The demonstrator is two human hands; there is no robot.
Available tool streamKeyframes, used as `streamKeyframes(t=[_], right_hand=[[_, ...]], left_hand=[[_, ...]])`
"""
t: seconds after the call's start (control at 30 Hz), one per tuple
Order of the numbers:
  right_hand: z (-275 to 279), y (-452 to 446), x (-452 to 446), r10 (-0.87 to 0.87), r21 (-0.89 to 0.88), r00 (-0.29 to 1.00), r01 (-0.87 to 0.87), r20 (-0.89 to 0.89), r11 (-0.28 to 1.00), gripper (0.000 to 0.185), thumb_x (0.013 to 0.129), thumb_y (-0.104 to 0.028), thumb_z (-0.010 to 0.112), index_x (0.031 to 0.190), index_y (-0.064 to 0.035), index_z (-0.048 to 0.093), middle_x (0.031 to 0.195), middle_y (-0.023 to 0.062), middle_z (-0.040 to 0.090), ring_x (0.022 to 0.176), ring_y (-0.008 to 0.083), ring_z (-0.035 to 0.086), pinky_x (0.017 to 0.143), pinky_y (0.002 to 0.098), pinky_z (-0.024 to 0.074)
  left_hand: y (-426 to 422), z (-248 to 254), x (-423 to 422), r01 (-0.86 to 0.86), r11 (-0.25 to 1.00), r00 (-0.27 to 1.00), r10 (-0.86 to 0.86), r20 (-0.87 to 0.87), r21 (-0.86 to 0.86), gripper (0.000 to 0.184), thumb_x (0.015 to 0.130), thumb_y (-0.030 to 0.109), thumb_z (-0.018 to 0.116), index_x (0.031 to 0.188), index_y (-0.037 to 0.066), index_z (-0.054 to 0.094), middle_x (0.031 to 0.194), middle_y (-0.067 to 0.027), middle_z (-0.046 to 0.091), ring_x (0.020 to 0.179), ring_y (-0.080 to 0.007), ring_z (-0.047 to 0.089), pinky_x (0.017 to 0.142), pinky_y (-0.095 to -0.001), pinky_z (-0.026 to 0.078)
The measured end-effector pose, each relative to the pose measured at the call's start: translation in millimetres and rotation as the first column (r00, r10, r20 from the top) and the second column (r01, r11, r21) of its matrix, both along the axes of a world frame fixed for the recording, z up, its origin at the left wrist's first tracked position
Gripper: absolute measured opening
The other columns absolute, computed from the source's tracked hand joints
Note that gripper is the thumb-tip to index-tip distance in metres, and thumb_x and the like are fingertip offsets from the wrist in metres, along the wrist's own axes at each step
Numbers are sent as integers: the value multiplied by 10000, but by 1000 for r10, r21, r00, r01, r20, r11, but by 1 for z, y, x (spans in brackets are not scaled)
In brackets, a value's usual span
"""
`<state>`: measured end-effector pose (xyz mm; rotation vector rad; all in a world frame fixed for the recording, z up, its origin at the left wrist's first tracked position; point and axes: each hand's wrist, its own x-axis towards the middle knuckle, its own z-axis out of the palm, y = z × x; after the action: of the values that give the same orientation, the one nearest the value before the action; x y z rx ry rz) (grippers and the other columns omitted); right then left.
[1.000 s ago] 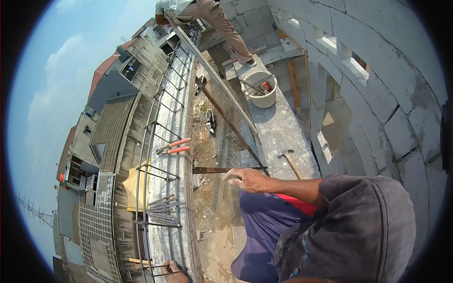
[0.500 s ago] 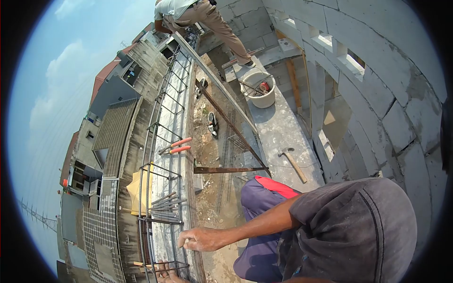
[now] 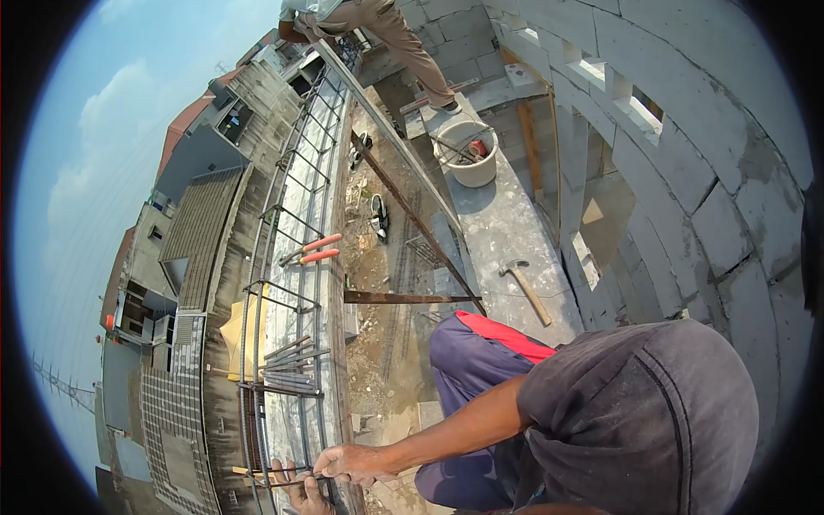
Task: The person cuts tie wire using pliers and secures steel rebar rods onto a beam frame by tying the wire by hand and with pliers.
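Note:
At the lower end of the rebar cage (image 3: 319, 352), my left hand (image 3: 305, 493) has its fingers curled round a thin cross bar, apparently a steel stirrup (image 3: 283, 484). My right hand (image 3: 354, 463) comes in from the right, its fingertips pinched together beside the left hand at the same bar. Anything small between those fingertips is hidden. Just above the hands, several short steel bars (image 3: 292, 369) lie across the cage. Farther up rest pincers with red handles (image 3: 319, 249). The cage runs along a pale concrete beam (image 3: 296, 206).
A hammer (image 3: 528, 292) lies on the grey plank (image 3: 506, 232) with a white bucket (image 3: 475, 172) of tools. Another person (image 3: 403, 43) stands at the far end. A slanting timber (image 3: 390, 137) and rusty bars (image 3: 412, 299) cross the gap. Rooftops (image 3: 202, 232) lie far below.
My right hand has moved down and left to meet my left hand at the bar, its fingertips now pinched. The view has shifted slightly.

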<state>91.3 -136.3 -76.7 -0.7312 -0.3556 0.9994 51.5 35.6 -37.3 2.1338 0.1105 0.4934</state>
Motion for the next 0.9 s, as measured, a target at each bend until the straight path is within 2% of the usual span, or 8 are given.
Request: streamKeyframes(t=[0.17,0.3,0.4,0.67,0.73,0.77,0.8,0.9], right_hand=[[-9,6,8,-93,-40,946,111,310,993,293,928,-226,544,1162,-55,586,784,18,530,621,116,490,538,286,403],[-29,21,14,-355,134,586,387,728,912,268,908,-189,542,1077,6,616,927,122,635,890,223,614,804,363,477],[-31,15,15,-303,110,603,335,738,936,270,902,-171,538,1090,12,600,980,156,645,997,262,606,897,385,451],[-31,16,11,-382,99,630,436,676,895,245,929,-195,533,1046,13,589,987,145,624,988,268,604,873,379,458],[-19,11,4,-420,72,667,483,615,872,247,933,-185,549,1082,8,590,951,148,620,936,248,601,848,372,458],[-22,14,2,-423,37,622,535,659,844,233,939,-172,547,1085,4,592,890,122,616,857,221,592,793,357,465],[-10,8,0,-316,-111,743,462,590,880,215,949,-160,539,1083,-3,599,802,68,586,737,156,544,696,318,456],[-8,19,-5,-366,-94,683,536,632,839,176,946,-126,556,1072,-17,615,710,-18,486,637,61,418,571,259,381]], left_hand=[[4,-2,-1,11,1000,1000,-11,1,-14,367,865,331,719,897,-29,655,1442,-138,394,1305,-335,389,1038,-467,381],[5,-2,-2,21,1000,1000,-21,6,-20,369,861,334,724,888,-27,656,1460,-137,383,1321,-338,379,1045,-472,377],[8,-2,-6,23,999,1000,-23,9,-31,371,858,337,727,882,-26,656,1473,-135,374,1332,-340,372,1051,-475,374],[12,-10,-13,94,985,993,-84,77,-142,376,850,344,737,865,-24,657,1507,-132,350,1363,-345,353,1066,-483,366],[4,-6,-13,128,963,989,-105,108,-239,281,808,230,783,879,-21,679,1490,-130,373,1357,-331,376,1060,-466,383],[2,-5,-14,62,982,996,-50,73,-176,258,798,206,788,882,-24,706,1462,-136,407,1338,-332,405,1053,-467,392],[2,-4,-15,17,994,999,-12,50,-112,244,796,194,782,904,-18,722,1475,-128,410,1321,-322,436,1036,-445,405],[4,-6,-18,-10,993,998,17,62,-117,241,793,187,785,914,-13,728,1419,-126,473,1300,-294,468,1049,-412,392]])
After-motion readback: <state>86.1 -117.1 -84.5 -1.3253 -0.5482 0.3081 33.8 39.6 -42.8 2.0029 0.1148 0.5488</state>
